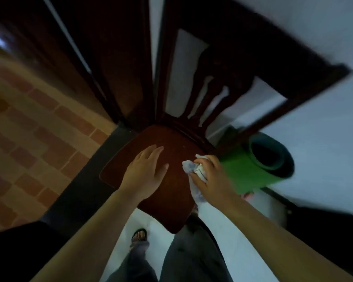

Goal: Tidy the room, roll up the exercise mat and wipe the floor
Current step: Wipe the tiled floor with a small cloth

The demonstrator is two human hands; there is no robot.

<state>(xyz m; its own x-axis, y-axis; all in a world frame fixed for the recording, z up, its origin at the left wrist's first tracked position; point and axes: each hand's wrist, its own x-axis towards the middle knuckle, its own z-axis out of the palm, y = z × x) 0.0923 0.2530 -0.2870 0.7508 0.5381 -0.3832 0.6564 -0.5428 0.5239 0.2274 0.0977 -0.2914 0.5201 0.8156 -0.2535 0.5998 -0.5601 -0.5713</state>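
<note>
A rolled-up green exercise mat (251, 169) stands on end to the right of a dark wooden chair (167, 204), touching its side. My left hand (145, 171) lies flat with straight fingers on the chair's reddish-brown seat. My right hand (210, 176) grips a crumpled white cloth (189, 167) over the seat's right edge, close beside the mat; a strip of the cloth hangs down under my wrist.
The chair's back (243, 64) leans against a white wall. A dark door frame (110, 68) stands left of it, with a brick-patterned floor (29, 139) beyond. The floor (228, 231) under me is white; my sandalled foot (139, 237) and trouser legs are below the seat.
</note>
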